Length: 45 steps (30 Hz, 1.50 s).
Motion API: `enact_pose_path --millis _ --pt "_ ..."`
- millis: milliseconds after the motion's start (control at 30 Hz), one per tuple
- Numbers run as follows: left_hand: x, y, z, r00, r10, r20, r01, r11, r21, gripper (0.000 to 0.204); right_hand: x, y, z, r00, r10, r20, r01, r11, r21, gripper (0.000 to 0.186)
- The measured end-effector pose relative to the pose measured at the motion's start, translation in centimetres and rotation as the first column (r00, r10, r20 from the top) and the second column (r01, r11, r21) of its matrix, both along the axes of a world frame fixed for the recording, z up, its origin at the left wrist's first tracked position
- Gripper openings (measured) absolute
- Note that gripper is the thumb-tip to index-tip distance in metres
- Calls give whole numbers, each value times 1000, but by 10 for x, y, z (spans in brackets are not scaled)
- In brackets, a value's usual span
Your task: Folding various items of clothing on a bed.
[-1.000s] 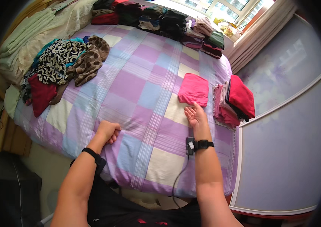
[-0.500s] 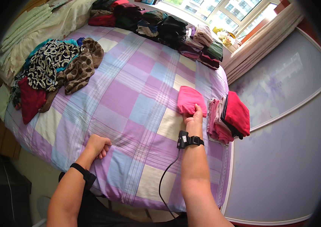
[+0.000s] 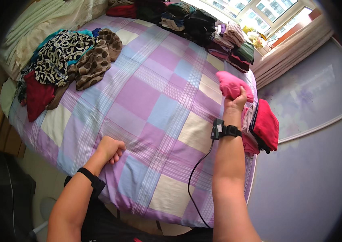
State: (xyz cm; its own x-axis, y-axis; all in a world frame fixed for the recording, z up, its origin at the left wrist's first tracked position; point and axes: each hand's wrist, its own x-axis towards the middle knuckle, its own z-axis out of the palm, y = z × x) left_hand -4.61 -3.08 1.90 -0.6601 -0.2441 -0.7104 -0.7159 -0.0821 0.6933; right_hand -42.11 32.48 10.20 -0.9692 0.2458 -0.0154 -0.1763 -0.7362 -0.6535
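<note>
A folded pink garment (image 3: 235, 83) is gripped in my right hand (image 3: 235, 103), thumb on top, held at the bed's right side. Beside it, partly behind my wrist, stands a stack of folded clothes (image 3: 264, 125) in pinks, black and a bright red top piece. From this angle I cannot tell whether the garment touches the stack. My left hand (image 3: 112, 150) is curled closed at the near part of the checked bedspread (image 3: 138, 94), with nothing visible in it.
A loose heap of clothes (image 3: 64, 60), patterned, brown-dotted and dark red, lies at the far left. Several folded piles (image 3: 197, 28) line the far edge, below the window (image 3: 267, 16). A sliding-door panel (image 3: 304, 161) borders the right. A black cable (image 3: 191, 181) hangs from my right wrist.
My right hand has moved right and farther away with the pink garment, which now bunches up more. The view has shifted a little. My left hand stays closed in about the same spot.
</note>
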Motion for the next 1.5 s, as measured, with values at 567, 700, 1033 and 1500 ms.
enact_pose_path --millis 567,700,1033,1500 --pt "-3 -3 -2 999 -10 51 9 1000 26 20 77 26 -94 945 294 144 -320 921 223 34" --pt "-8 0 0 995 -35 95 35 999 9 19 97 23 -104 863 172 476 -312 921 232 21" --pt "4 0 0 999 -36 16 36 999 21 24 297 -110 -122 943 285 -172 149 101 984 5" --pt "37 3 -6 944 -71 -322 101 992 77 30 307 -131 -121 934 193 -300 339 -224 914 6"
